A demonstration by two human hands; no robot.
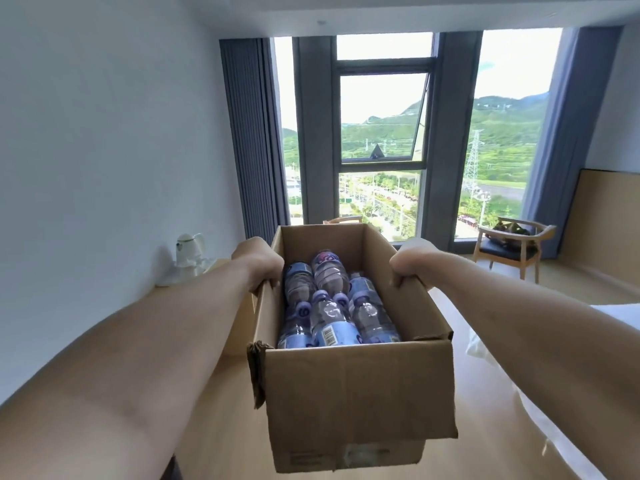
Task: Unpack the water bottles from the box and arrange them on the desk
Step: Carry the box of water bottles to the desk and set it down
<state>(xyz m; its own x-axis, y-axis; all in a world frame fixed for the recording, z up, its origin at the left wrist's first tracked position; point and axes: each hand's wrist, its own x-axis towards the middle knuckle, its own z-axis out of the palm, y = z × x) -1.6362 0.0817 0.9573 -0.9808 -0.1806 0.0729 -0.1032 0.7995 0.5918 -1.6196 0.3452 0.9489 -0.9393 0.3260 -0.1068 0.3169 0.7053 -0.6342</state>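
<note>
Open cardboard box (349,386) held up in front of the camera, long axis pointing away, near flap folded down over the front face. Inside: plastic water bottles (332,306) lying on their sides, packed in two rows, blue-and-white labels, lilac caps; one bottle rides on top at the far end. Exact count unclear, since the lower ones are partly hidden.

Left hand (261,268) grips the left wall of the box at the rim, fingers curled over the edge. Right hand (410,266) grips the right wall the same way, fingers hooked inward over the rim. Both forearms extended.

Below and left of the box: light wooden desk (207,393) running along the white wall. White electric kettle (188,252) stands on it further back. White bedding (616,317) at right edge. Far right: wooden armchair (510,245) with dark seat, near the tall window (381,133) and grey-blue curtains (251,133).
</note>
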